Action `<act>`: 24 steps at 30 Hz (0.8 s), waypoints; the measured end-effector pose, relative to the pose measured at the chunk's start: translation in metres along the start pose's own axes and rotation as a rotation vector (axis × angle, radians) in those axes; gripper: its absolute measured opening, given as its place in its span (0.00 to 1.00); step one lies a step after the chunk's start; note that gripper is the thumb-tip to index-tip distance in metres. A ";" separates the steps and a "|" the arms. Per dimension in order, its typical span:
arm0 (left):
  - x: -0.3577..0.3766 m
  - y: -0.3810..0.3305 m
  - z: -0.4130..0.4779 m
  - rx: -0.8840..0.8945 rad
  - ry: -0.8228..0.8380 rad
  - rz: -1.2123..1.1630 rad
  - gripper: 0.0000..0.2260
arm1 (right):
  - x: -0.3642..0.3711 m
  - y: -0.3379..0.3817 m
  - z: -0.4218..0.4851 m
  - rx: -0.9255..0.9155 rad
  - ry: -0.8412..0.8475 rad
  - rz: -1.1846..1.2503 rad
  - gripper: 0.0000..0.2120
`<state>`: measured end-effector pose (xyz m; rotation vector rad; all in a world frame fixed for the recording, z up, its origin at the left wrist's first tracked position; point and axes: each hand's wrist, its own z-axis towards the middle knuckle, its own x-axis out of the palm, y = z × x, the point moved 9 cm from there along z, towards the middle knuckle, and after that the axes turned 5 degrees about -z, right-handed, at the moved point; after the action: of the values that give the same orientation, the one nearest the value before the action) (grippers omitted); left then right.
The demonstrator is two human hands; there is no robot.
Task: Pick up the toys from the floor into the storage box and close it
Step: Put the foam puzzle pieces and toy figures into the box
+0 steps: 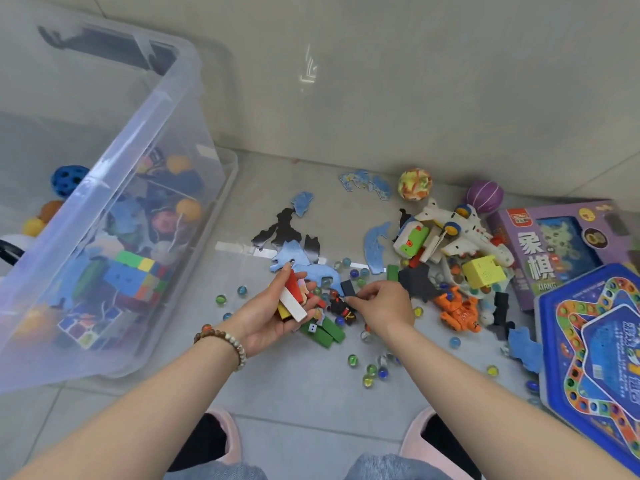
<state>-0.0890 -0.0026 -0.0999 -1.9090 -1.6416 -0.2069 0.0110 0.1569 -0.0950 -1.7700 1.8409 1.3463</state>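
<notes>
The clear plastic storage box (pixel 145 109) stands open at the left, partly filled with cubes, balls and puzzle pieces. My left hand (pixel 270 317) is palm up over the floor and holds a bundle of wooden blocks (pixel 292 301), red, white and yellow. Just to its right, my right hand (pixel 381 306) pinches a small dark block (pixel 348 288) between thumb and fingers. Green blocks (pixel 327 332) and a small black figure (pixel 343 308) lie on the floor under the hands. Several marbles (pixel 370 370) are scattered around.
A white toy plane (pixel 464 233), yellow box (pixel 483 271), orange robot (pixel 457 308), two balls (pixel 414 184) and blue puzzle pieces (pixel 294 259) lie near the wall. A purple game box (pixel 554 244) and blue board game (pixel 595 344) are at right. My slippered feet (pixel 221 434) are below.
</notes>
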 end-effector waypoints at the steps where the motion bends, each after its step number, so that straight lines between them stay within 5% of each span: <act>1: 0.001 0.001 0.000 -0.006 0.012 -0.003 0.16 | -0.001 0.002 -0.001 -0.014 -0.019 -0.032 0.10; 5: 0.003 0.002 -0.003 -0.019 0.038 -0.014 0.19 | -0.013 0.015 -0.008 -0.082 -0.087 -0.195 0.11; 10: 0.002 0.008 -0.003 -0.070 0.086 -0.071 0.20 | -0.019 0.038 -0.022 -0.192 0.018 0.165 0.07; 15: 0.005 0.007 -0.004 -0.056 0.113 -0.062 0.22 | 0.006 0.068 -0.039 -0.338 0.181 0.202 0.11; 19: -0.019 -0.008 -0.005 0.028 0.000 -0.080 0.18 | 0.013 0.057 -0.025 -0.331 0.133 0.074 0.04; 24: -0.040 -0.012 -0.007 0.052 -0.047 -0.086 0.13 | 0.025 0.053 -0.022 -0.316 0.036 -0.188 0.09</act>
<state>-0.1077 -0.0398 -0.1097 -1.8185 -1.7452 -0.1535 -0.0328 0.1150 -0.0781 -2.0723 1.4960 1.6072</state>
